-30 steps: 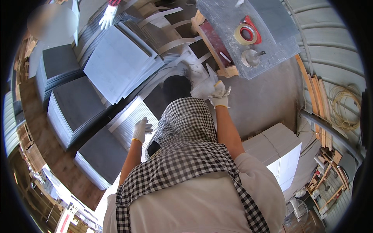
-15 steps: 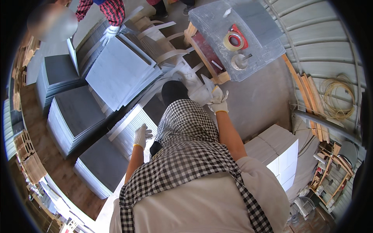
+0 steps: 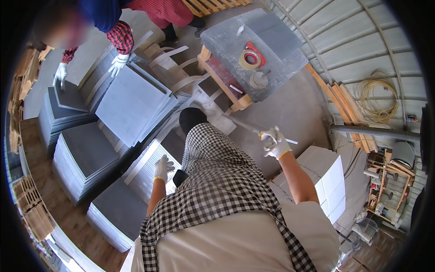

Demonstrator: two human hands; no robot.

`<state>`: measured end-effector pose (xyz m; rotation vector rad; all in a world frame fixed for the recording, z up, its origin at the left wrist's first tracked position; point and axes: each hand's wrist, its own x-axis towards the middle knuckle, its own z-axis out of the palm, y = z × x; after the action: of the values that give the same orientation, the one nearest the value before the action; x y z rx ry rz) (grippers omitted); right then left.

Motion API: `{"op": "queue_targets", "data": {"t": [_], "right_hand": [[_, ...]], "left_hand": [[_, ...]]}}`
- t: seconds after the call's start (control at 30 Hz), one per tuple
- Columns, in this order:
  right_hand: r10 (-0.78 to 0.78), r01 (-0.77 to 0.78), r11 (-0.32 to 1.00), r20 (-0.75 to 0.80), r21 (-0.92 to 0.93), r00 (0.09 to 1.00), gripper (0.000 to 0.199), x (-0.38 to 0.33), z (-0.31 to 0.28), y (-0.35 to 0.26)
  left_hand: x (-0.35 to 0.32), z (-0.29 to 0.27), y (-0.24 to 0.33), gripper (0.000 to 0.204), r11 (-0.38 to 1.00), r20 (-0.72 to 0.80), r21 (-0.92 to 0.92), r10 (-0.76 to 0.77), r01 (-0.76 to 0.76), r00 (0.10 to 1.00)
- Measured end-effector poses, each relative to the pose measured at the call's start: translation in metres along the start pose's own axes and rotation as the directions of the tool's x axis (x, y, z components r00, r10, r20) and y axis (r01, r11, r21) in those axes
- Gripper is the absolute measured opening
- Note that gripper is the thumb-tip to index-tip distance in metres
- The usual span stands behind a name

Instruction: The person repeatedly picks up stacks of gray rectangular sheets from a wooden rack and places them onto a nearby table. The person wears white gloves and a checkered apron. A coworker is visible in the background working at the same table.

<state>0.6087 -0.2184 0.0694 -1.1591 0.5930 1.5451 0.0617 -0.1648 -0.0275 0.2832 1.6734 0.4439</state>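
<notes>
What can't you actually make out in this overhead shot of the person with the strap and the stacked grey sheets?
Head view only:
- What the right hand grips beyond a thin white strap: its far end is too small.
- Whether the left hand grips the sheet stack or rests on it.
- The wearer's legs, hidden by the checked shirt.
- The co-worker, cut off by the rim.

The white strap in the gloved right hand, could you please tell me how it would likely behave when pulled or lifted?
The white strap looks thin and flat, so probably light and bendy. It runs straight from the right hand, suggesting it holds tension without stretching. Similar loose strips curl nearby, so it may spring or coil when released.
</notes>
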Motion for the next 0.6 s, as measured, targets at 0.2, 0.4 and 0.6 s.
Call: {"op": "queue_targets", "data": {"t": [0.2,0.4,0.6], "right_hand": [[-0.001,-0.017,0.874,-0.036,-0.486,0.999,0.049,-0.101,0.020,-0.056],[-0.413,0.238,0.651,-0.073,-0.721,0.908,0.024,-0.148,0.029,-0.108],[-0.587,0.350,0.233,0.156,-0.908,0.795,0.029,-0.151,0.067,-0.174]], "left_hand": [[0.010,0.004,0.011,0.054,0.999,0.029,0.032,0.031,-0.032,0.999],[0.021,0.005,0.007,0.057,0.996,0.084,0.045,0.070,-0.074,0.994],[0.020,0.002,0.000,0.061,0.995,0.068,0.061,0.073,-0.078,0.995]]}}
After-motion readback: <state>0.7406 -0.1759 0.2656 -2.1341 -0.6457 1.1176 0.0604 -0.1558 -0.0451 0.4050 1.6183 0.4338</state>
